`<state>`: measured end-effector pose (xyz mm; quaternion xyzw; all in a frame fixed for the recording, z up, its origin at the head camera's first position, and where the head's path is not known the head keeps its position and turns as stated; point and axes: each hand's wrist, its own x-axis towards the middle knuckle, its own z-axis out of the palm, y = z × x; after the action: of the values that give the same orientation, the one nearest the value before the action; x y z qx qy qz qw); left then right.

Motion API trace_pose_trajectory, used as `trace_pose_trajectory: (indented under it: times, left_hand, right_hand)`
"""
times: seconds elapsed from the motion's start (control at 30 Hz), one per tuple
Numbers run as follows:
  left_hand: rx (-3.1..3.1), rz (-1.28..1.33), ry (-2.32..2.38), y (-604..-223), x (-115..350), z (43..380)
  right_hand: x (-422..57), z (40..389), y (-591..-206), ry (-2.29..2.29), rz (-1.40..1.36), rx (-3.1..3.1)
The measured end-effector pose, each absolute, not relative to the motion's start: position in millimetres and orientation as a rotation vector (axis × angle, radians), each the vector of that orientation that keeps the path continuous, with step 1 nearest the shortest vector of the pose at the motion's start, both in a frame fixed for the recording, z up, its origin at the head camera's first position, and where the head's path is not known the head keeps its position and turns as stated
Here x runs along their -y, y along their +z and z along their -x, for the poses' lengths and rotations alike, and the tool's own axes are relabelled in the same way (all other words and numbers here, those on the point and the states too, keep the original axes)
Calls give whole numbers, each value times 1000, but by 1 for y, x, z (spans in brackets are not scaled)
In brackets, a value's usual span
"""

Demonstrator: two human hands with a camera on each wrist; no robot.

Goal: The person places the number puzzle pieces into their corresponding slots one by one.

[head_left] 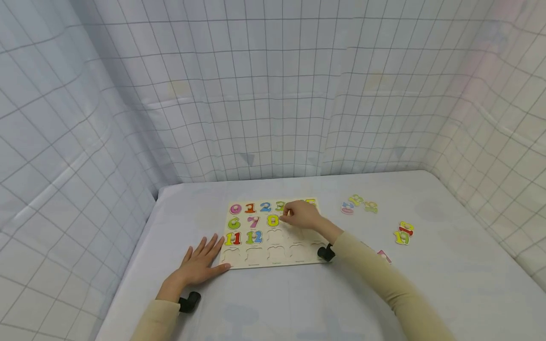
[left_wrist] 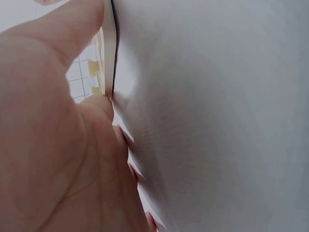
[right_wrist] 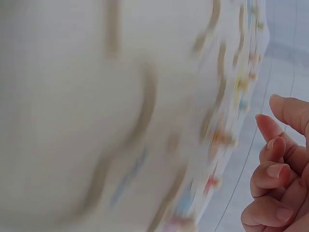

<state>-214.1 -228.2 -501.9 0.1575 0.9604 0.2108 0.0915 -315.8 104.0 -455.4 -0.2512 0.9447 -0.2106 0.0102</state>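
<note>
A pale number puzzle board [head_left: 273,263] lies on the table with knobbed number pieces in its upper rows. My left hand [head_left: 200,264] lies flat with spread fingers at the board's left edge; in the left wrist view its thumb [left_wrist: 72,29] touches the board's side. Over the second row hovers my right hand [head_left: 302,215], its fingertips just right of the yellow 8 piece [head_left: 273,220]. In the right wrist view the right fingers [right_wrist: 273,174] are loosely curled, thumb and index tips apart, nothing between them. The hand hides part of the upper right rows.
Right of the board lie loose pieces: a cluster [head_left: 370,207] at the back, a pair with a red and a green piece [head_left: 401,237] farther right, and a pink piece [head_left: 384,256] partly behind the right sleeve. Gridded white curtains [head_left: 273,118] surround the table.
</note>
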Motion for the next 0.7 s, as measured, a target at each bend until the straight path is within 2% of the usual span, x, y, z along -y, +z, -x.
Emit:
trace_pose_trajectory:
  times: [0.3, 0.5, 0.7]
  left_hand:
    - [-2842, -470, 628, -497, 226, 211]
    - [-2822, -465, 636, -490, 224, 209]
    - [-2852, -466, 614, -502, 228, 213]
  right_hand:
    - [-195, 345, -446, -662, 379, -3042]
    - [-248, 349, -444, -657, 120, -3046]
    - [-276, 345, -449, -636, 21, -3028]
